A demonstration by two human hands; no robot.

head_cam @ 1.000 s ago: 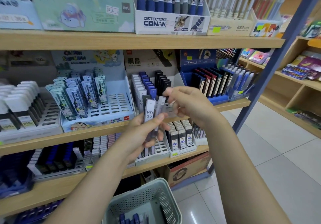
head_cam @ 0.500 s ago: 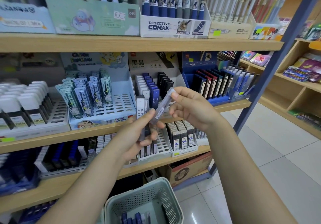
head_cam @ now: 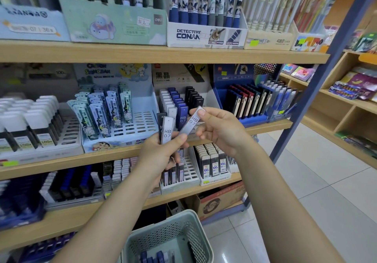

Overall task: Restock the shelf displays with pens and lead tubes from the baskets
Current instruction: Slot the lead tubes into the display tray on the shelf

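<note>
Here, lead tube (head_cam: 191, 121): a clear tube marked HB 0.7 was tilted in front of the middle shelf, its upper end pinched by the right hand, its lower end touching the left thumb.
Second lead tube (head_cam: 167, 130): also marked HB 0.7, it stood upright in the left hand, with a darker tube behind it.
Right hand (head_cam: 219, 131): fingers curled, thumb and forefinger gripped the tilted tube's top.
Left hand (head_cam: 161, 156): clenched round a small bundle of tubes, thumb lying across their fronts.
Black-label display (head_cam: 179, 91): directly behind the hands at the middle shelf's front edge, it held rows of white, blue and black tubes.
Cartoon display (head_cam: 114, 107): just left of that one, its front slots were bare.
Blue display (head_cam: 253, 99): to the right, near the shelf's right end, packed with dark and clear cases.
Basket (head_cam: 171, 236): a pale perforated basket sat below the arms by the bottom shelf's edge, with blue items inside.
Pen boxes (head_cam: 206, 34): stood along the top shelf's front edge.
</note>
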